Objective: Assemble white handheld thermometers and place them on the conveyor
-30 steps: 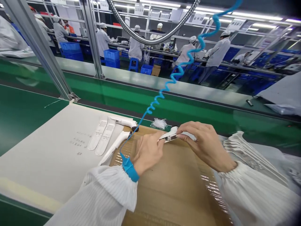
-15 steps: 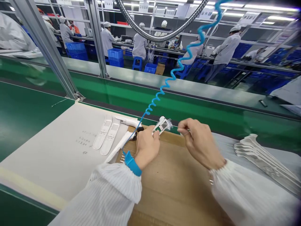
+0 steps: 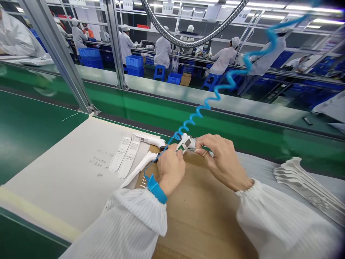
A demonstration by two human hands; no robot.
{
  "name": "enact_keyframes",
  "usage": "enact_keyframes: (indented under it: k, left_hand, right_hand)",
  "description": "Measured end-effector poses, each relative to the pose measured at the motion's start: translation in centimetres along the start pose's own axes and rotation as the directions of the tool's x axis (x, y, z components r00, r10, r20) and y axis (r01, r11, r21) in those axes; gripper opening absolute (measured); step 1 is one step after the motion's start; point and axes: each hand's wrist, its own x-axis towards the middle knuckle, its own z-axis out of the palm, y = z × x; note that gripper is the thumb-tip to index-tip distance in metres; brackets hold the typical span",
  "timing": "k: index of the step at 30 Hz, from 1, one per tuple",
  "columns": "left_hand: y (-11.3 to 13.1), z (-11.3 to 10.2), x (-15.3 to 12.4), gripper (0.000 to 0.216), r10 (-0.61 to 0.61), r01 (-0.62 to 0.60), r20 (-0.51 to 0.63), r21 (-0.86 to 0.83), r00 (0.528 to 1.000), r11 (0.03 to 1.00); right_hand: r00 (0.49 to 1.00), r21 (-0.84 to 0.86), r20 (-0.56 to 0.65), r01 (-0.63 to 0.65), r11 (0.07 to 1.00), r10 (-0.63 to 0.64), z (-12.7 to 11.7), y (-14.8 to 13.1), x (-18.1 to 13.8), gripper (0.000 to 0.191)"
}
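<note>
My left hand (image 3: pixel 170 168) is closed around a small white plastic part (image 3: pixel 184 142) with a grey window, held above the brown cardboard sheet (image 3: pixel 199 212). My right hand (image 3: pixel 219 161) pinches the same part from the right with thumb and forefinger. A blue wrist strap (image 3: pixel 155 188) sits on my left wrist, and its coiled blue cord (image 3: pixel 215 95) runs up to the right. Both arms wear white striped sleeves.
Two flat white covers (image 3: pixel 124 156) and two white handle-shaped housings (image 3: pixel 145 153) lie on the white mat (image 3: pixel 61 176) to the left. A stack of white covers (image 3: pixel 304 185) lies at the right. The green conveyor belt (image 3: pixel 167 111) runs behind. Several people in white work at far benches.
My right hand, apart from the part half a second ago, has come back to it and pinches its right end. The part and my left hand have stayed near the cardboard's far edge.
</note>
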Motion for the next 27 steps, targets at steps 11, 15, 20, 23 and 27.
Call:
enact_keyframes:
  k: [11,15,20,23,27]
  left_hand:
    - [-0.8,0.2,0.7,0.025,-0.017,0.059,0.093,-0.477,0.996,0.877]
    - [-0.4,-0.1,0.6,0.024,-0.069,0.129,0.125,-0.568,0.990,0.813]
    - [0.4,-0.6,0.0,0.023,-0.076,0.151,0.151,-0.589,0.986,0.794]
    - [0.6,-0.7,-0.2,0.024,-0.077,0.171,0.183,-0.577,0.980,0.798]
    - [0.8,-0.6,-0.4,0.024,-0.006,0.153,0.237,-0.607,0.971,0.780]
  right_hand:
    - [0.940,-0.230,-0.008,-0.335,0.914,0.342,3.2,8.3,-1.8,0.011]
    - [0.928,-0.357,-0.067,-0.366,0.859,0.367,-2.4,11.2,-6.8,0.016]
    - [0.896,-0.547,-0.149,-0.427,0.720,0.418,-9.6,16.2,-14.5,0.016]
    - [0.910,-0.599,-0.111,-0.381,0.704,0.398,-10.7,18.3,-17.7,0.015]
    - [0.931,-0.606,-0.082,-0.330,0.724,0.355,-10.1,19.5,-19.0,0.017]
